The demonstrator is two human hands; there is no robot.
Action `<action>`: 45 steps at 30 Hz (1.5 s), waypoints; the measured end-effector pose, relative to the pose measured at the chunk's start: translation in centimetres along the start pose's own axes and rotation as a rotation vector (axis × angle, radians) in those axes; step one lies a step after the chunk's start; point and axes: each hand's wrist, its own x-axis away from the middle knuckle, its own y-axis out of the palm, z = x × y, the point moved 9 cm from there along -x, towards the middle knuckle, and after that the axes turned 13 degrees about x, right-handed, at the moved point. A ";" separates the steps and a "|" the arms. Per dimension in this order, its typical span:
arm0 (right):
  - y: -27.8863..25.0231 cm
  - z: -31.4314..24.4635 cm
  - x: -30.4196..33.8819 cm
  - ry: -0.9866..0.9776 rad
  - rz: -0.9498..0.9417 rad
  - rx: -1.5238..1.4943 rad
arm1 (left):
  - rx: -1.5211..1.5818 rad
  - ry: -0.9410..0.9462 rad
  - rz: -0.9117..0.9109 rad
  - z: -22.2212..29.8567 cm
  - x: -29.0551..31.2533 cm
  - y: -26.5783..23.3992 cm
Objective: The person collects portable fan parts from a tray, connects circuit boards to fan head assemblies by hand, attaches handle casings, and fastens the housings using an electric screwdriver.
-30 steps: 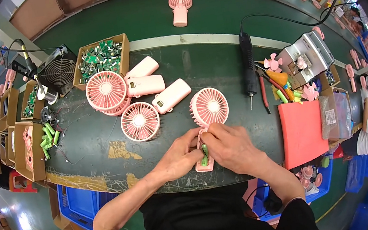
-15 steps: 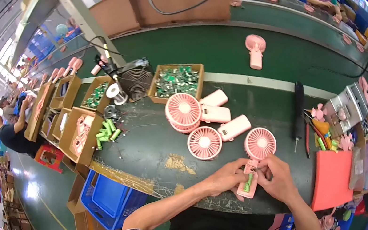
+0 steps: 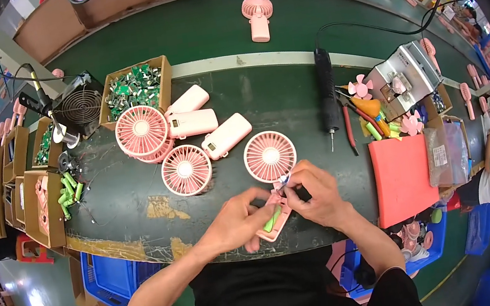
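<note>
A pink handheld fan (image 3: 270,157) lies at the bench's near edge, its round grille facing up and its handle opened. Inside the handle sits a green battery cell (image 3: 272,219). My left hand (image 3: 236,222) is closed around the left side of the handle, thumb beside the cell. At the neck just below the grille, my right hand (image 3: 317,196) pinches with thumb and forefinger; a small whitish-blue bit shows at the fingertips, too small to name. Left of it lie several more pink fans (image 3: 187,170), some stacked.
An electric screwdriver (image 3: 326,87) and pliers (image 3: 359,104) lie to the right, beside a red foam pad (image 3: 398,181). A box of green circuit boards (image 3: 167,76), loose green cells (image 3: 70,193) and a solder spool (image 3: 67,139) stand left. One fan (image 3: 258,19) lies on the green conveyor (image 3: 195,30).
My view has swung to the right, so the bench appears shifted left. My right fingers have drawn together at the fan's neck, where a whitish-blue bit now shows. The left hand keeps its hold.
</note>
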 end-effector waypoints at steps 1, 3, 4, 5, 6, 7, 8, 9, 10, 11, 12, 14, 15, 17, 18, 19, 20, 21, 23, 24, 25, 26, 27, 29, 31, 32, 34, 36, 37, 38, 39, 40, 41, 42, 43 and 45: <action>-0.1 0.0 0.0 0.004 -0.001 -0.001 | -0.150 0.053 0.080 0.3 0.2 -0.4; 0.1 -0.2 0.0 0.006 -0.050 -0.017 | -0.345 0.352 0.198 2.2 0.4 -0.6; 0.2 -0.2 0.3 0.008 -0.052 -0.018 | -0.539 0.657 0.314 4.4 1.6 -0.2; 0.4 0.0 0.6 0.018 -0.062 -0.025 | -0.539 0.696 0.306 4.8 1.6 0.2; 0.6 0.1 0.8 0.027 -0.072 -0.031 | -0.538 0.696 0.303 4.5 1.3 0.1; 0.5 0.0 0.9 0.029 -0.072 -0.029 | -0.605 0.819 0.302 4.7 1.3 0.4; 0.4 0.3 0.8 0.062 -0.051 -0.084 | -0.671 0.942 0.297 4.9 1.7 0.9; 0.3 0.6 0.8 0.096 -0.030 -0.139 | -0.671 0.944 0.293 4.9 1.7 0.9; 0.2 0.6 0.7 0.098 -0.027 -0.136 | -0.704 0.944 0.324 4.8 1.8 0.9; 0.0 0.5 0.5 0.100 -0.041 -0.138 | -0.736 0.943 0.354 4.7 1.8 0.8; 0.0 0.4 0.5 0.101 -0.053 -0.140 | -0.735 0.945 0.349 4.8 1.8 0.8; 0.5 1.0 1.0 0.154 -0.136 -0.163 | -0.772 1.011 0.397 5.7 2.5 1.0; 1.2 1.4 1.4 0.204 -0.220 -0.190 | -0.770 1.012 0.393 6.0 2.3 1.1; 1.1 1.4 1.4 0.230 -0.242 -0.218 | -0.837 1.178 0.306 7.1 2.9 2.5; 1.3 1.5 1.4 0.253 -0.265 -0.249 | -0.838 1.179 0.302 7.1 2.8 2.4; 1.3 1.4 1.4 0.254 -0.262 -0.249 | -0.821 1.175 0.249 6.9 2.5 2.5; 1.4 1.6 1.6 0.299 -0.272 -0.326 | -0.803 1.170 0.198 6.8 2.4 2.7; 1.6 1.8 1.8 0.344 -0.280 -0.404 | -0.803 1.171 0.195 6.8 2.3 2.5; 1.5 1.3 1.6 0.393 -0.325 -0.365 | -0.732 1.066 0.134 6.6 1.5 2.0; 1.6 1.3 1.8 0.441 -0.372 -0.326 | -0.733 1.067 0.132 6.6 1.7 2.0; 1.7 1.4 1.9 0.441 -0.370 -0.326 | -0.741 0.990 0.122 6.4 1.3 2.0; 2.1 1.7 2.2 0.456 -0.409 -0.331 | -0.746 0.913 0.106 6.1 0.8 2.0; 2.4 1.9 2.5 0.471 -0.448 -0.336 | -0.746 0.915 0.099 6.2 0.9 2.0; 2.2 1.9 2.2 0.426 -0.516 -0.326 | -0.711 0.818 0.045 6.0 0.6 1.8; 1.6 1.7 1.9 0.366 -0.479 -0.315 | -0.685 0.768 0.008 6.0 0.8 1.8; 1.6 2.1 1.7 0.368 -0.475 -0.315 | -0.663 0.744 -0.024 5.8 0.7 1.8; 0.6 0.8 0.6 0.084 -0.356 -0.168 | -0.644 0.716 -0.061 5.9 0.6 1.9; 1.0 1.0 0.4 0.175 -0.405 -0.200 | -0.560 0.597 -0.060 5.7 0.5 1.0; 1.4 1.3 0.4 0.266 -0.455 -0.232 | -0.561 0.598 -0.060 6.0 0.7 1.0; 1.3 1.0 0.2 0.267 -0.453 -0.235 | -0.504 0.511 -0.045 5.6 0.4 0.6; 1.3 0.9 0.1 0.314 -0.460 -0.275 | -0.447 0.426 -0.030 5.2 0.0 0.3; 1.4 1.0 0.0 0.359 -0.466 -0.313 | -0.450 0.426 -0.031 5.4 0.0 0.3; 1.3 1.3 0.2 0.369 -0.454 -0.301 | -0.434 0.419 -0.063 5.4 -0.2 0.8; 0.3 0.6 -0.3 0.197 -0.349 -0.223 | -0.420 0.415 -0.098 5.5 -0.4 1.5; -0.7 -0.3 -0.5 0.026 -0.244 -0.138 | -0.393 0.371 -0.094 5.5 -0.4 1.6; -0.8 -1.1 -0.5 -0.081 -0.134 -0.124 | -0.378 0.321 -0.097 5.0 -0.1 1.3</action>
